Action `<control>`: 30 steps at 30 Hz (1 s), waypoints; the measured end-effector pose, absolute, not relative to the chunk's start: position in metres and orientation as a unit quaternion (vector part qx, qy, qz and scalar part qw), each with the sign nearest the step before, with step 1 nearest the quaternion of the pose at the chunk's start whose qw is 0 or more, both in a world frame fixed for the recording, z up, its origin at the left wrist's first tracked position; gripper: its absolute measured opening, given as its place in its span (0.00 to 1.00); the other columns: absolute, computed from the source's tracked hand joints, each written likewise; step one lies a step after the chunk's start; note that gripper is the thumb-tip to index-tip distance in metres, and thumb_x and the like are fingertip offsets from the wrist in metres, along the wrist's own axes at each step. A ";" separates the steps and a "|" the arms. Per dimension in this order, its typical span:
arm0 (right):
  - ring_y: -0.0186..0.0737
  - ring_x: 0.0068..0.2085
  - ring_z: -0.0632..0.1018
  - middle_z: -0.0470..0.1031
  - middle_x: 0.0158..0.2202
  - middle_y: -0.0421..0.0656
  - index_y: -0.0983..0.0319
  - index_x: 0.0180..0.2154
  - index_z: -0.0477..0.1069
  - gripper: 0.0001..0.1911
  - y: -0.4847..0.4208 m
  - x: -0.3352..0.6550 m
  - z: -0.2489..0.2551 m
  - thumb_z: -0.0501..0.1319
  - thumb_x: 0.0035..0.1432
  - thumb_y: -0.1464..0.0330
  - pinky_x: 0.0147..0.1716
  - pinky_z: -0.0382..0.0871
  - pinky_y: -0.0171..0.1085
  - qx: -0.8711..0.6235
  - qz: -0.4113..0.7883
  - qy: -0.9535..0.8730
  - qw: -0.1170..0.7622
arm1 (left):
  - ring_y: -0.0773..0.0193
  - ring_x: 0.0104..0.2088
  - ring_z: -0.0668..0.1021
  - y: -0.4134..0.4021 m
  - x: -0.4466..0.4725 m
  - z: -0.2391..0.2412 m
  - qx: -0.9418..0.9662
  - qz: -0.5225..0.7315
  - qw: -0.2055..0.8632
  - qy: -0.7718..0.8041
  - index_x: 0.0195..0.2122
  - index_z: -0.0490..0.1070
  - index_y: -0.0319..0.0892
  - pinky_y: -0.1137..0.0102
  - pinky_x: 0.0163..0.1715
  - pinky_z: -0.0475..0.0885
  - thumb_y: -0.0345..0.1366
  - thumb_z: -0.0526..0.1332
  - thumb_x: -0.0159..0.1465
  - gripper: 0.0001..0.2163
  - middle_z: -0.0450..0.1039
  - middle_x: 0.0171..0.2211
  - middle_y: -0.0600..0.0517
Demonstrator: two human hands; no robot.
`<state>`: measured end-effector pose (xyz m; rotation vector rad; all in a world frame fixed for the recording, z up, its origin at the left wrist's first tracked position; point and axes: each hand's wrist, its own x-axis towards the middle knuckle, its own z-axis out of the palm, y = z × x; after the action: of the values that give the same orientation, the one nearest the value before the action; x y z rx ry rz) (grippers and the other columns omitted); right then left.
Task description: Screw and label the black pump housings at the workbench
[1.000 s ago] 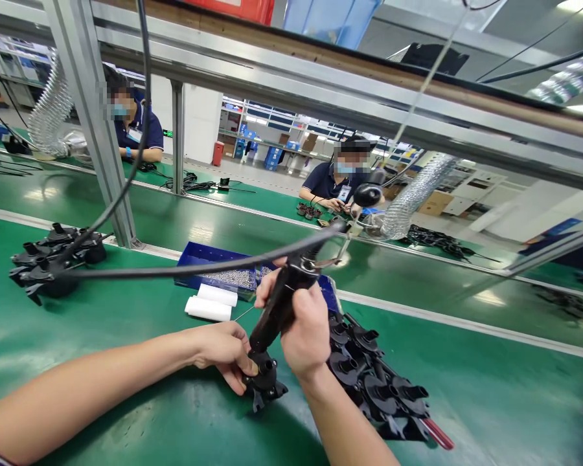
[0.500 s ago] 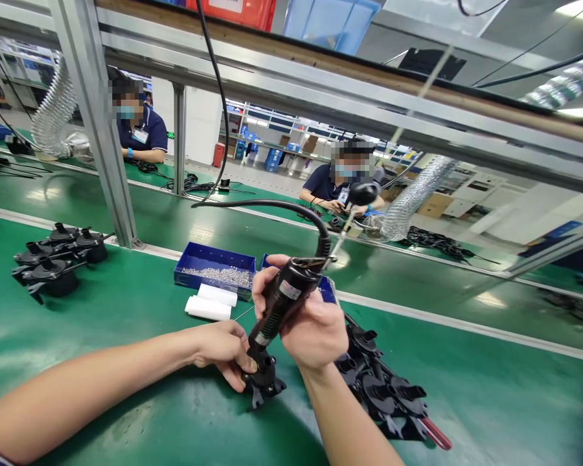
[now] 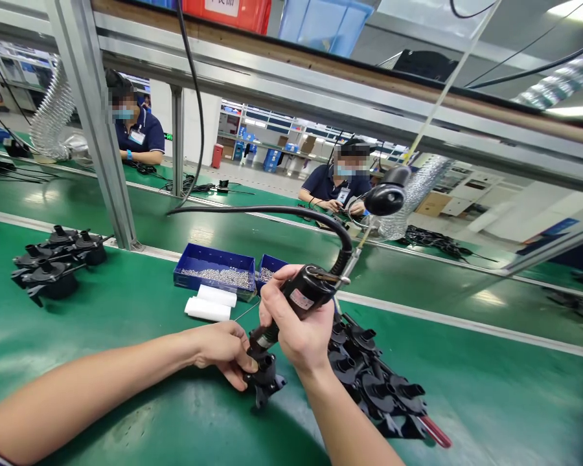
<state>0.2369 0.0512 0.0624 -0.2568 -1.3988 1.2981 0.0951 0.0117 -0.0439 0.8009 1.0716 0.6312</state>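
My right hand (image 3: 304, 330) is wrapped round a black electric screwdriver (image 3: 305, 291), which leans with its top to the right. A thick cable and a hanging balancer (image 3: 386, 197) on a cord join its upper end. The screwdriver's nose meets a black plastic pump-like housing (image 3: 266, 378) on the green bench. My left hand (image 3: 228, 353) grips that housing from the left, with thumb and fingers closed on it. The tip of the screwdriver is hidden by the housing and my fingers.
Behind my hands, a blue tray (image 3: 214, 268) holds many small metal screws, beside a second blue tray (image 3: 267, 266). Two white rolls (image 3: 208, 307) lie in front. Similar black housings are grouped at left (image 3: 53, 272) and right (image 3: 379, 388), the latter by a red-handled tool (image 3: 436, 432). Co-workers sit opposite.
The screwdriver's upper end has tipped further right and down, and my right hand has turned its grip round it. The cable and balancer shifted right. My left hand stays on the housing.
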 end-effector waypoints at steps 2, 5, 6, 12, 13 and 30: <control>0.33 0.21 0.72 0.73 0.26 0.34 0.57 0.44 0.75 0.12 0.052 0.237 0.064 0.76 0.66 0.64 0.22 0.69 0.34 -0.114 0.554 -0.596 0.570 | 0.61 0.24 0.82 0.012 0.095 -0.045 0.364 0.290 0.738 0.489 0.25 0.77 0.37 0.67 0.30 0.86 0.41 0.84 0.41 0.19 0.76 0.24 0.51; 0.33 0.20 0.72 0.73 0.26 0.34 0.57 0.43 0.75 0.11 0.052 0.236 0.066 0.75 0.67 0.63 0.21 0.68 0.34 -0.119 0.555 -0.599 0.565 | 0.61 0.24 0.82 0.012 0.094 -0.047 0.362 0.295 0.742 0.481 0.25 0.78 0.37 0.66 0.29 0.86 0.40 0.84 0.41 0.19 0.76 0.24 0.51; 0.33 0.20 0.72 0.73 0.25 0.34 0.58 0.42 0.75 0.11 0.052 0.236 0.066 0.75 0.67 0.63 0.21 0.68 0.33 -0.118 0.555 -0.600 0.564 | 0.61 0.24 0.82 0.011 0.094 -0.048 0.362 0.296 0.743 0.480 0.25 0.78 0.37 0.66 0.29 0.86 0.40 0.84 0.41 0.19 0.76 0.24 0.51; 0.33 0.19 0.72 0.74 0.26 0.34 0.57 0.42 0.75 0.11 0.052 0.242 0.071 0.75 0.68 0.63 0.19 0.68 0.33 -0.109 0.550 -0.600 0.570 | 0.60 0.24 0.82 0.013 0.093 -0.054 0.373 0.282 0.738 0.487 0.27 0.78 0.37 0.68 0.28 0.85 0.40 0.83 0.42 0.18 0.79 0.25 0.49; 0.33 0.20 0.73 0.75 0.27 0.34 0.57 0.42 0.75 0.10 0.055 0.244 0.071 0.74 0.69 0.63 0.19 0.69 0.33 -0.111 0.538 -0.601 0.580 | 0.59 0.24 0.83 0.016 0.091 -0.054 0.372 0.270 0.740 0.491 0.27 0.78 0.38 0.68 0.27 0.85 0.39 0.82 0.41 0.18 0.80 0.25 0.48; 0.63 0.64 0.74 0.73 0.61 0.61 0.65 0.67 0.62 0.35 0.134 0.227 0.026 0.70 0.67 0.59 0.57 0.77 0.58 -0.333 0.244 -0.689 0.595 | 0.33 0.74 0.65 -0.048 0.076 -0.085 0.611 0.341 0.428 0.572 0.76 0.62 0.48 0.50 0.77 0.57 0.56 0.78 0.53 0.51 0.62 0.75 0.37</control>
<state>0.2266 0.1341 0.0264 -0.7744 -1.6017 0.5675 0.0760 -0.0478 -0.0849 1.5257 1.4296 0.8511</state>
